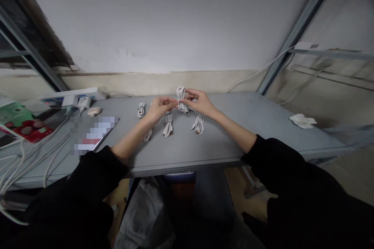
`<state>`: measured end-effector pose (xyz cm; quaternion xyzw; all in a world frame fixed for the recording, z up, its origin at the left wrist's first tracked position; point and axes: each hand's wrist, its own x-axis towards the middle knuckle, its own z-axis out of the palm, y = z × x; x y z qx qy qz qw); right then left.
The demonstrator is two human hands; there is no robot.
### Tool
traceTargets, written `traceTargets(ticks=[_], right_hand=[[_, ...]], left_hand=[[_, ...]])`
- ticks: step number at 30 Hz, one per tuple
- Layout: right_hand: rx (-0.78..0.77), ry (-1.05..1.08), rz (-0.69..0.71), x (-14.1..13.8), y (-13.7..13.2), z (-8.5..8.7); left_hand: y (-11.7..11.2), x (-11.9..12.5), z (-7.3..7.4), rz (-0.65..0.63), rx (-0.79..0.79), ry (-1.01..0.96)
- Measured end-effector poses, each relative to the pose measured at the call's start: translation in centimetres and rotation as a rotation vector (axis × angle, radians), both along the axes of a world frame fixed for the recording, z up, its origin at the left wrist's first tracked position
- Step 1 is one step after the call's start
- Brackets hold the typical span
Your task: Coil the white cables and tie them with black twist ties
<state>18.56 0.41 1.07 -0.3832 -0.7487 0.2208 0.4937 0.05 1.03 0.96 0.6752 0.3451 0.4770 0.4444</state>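
A coiled white cable (181, 94) is held up above the grey table, pinched at its middle between my two hands. My left hand (160, 107) closes its fingertips at the bundle's left side, perhaps on its tie, which is too small to make out. My right hand (200, 102) grips the bundle from the right. Below lie more tied white cable bundles: one at the left (141, 110), one in the middle (168, 126) and one at the right (198, 124). Another bundle (148, 135) is partly hidden by my left forearm, and others are covered by my hands.
A white power strip (87, 93) with plugged-in chargers stands at the back left of the table (233, 124). Near it are a small pinkish item (94, 111), a blurred-out flat item (93, 134) and loose white cords (35, 155). Crumpled white tissue (302, 121) lies at right.
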Motion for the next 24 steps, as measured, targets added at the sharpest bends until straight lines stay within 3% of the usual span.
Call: traceTargets(ticks=[9,14,19,24], right_hand=[[-0.393,0.127,0.127,0.4,-0.1,0.5],[-0.582,0.176,0.146,0.3,-0.1,0.7],[-0.775,0.176,0.278,0.8,0.0,1.0],[-0.869,0.148,0.374,1.6,0.2,1.0]], left_hand=[[-0.4,0.2,-0.1,-0.018,0.145,0.159],[-0.8,0.1,-0.3,0.066,0.42,0.379],[-0.5,-0.2,-1.0,0.005,0.691,0.516],[-0.1,-0.4,-1.4,-0.06,0.808,0.581]])
